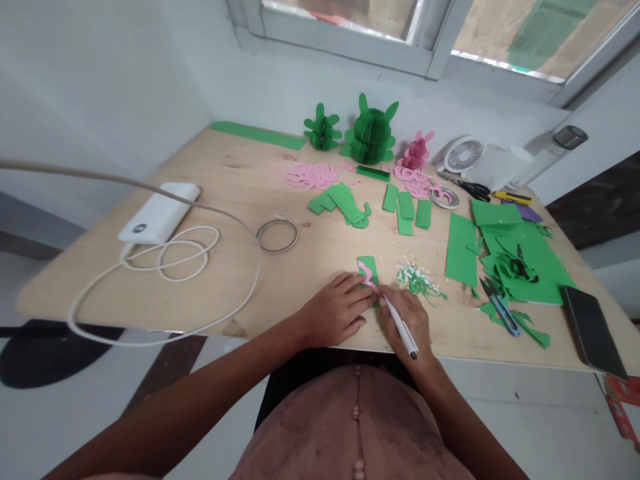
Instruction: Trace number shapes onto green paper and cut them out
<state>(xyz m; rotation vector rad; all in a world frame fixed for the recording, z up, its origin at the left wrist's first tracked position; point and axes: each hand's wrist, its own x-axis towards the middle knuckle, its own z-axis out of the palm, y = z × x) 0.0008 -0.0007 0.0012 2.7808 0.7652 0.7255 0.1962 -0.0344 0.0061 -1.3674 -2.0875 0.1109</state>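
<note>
My right hand [407, 320] is closed around a white pen [400, 325], its tip down at a small green paper piece [369, 263] by the table's front edge. On that green piece lies a wavy pink paper cutout [367, 272], partly under my fingers. My left hand [337, 308] rests flat with fingers stretched, the fingertips touching the cutout and green piece. Just right of my right hand is a heap of green and white paper scraps [419, 279]. Beyond my hands lie green paper strips [343, 202] and a pile of pink cutouts [313, 175].
Green and pink honeycomb paper figures [373, 133] stand by the wall, with a small fan [463, 155]. On the right are green sheets [537, 260], blue thread snips [503, 309], black-handled scissors [475, 189], a yellow cutter [513, 197] and a phone [593, 330]. A white power bank [160, 213] with looping cable lies left.
</note>
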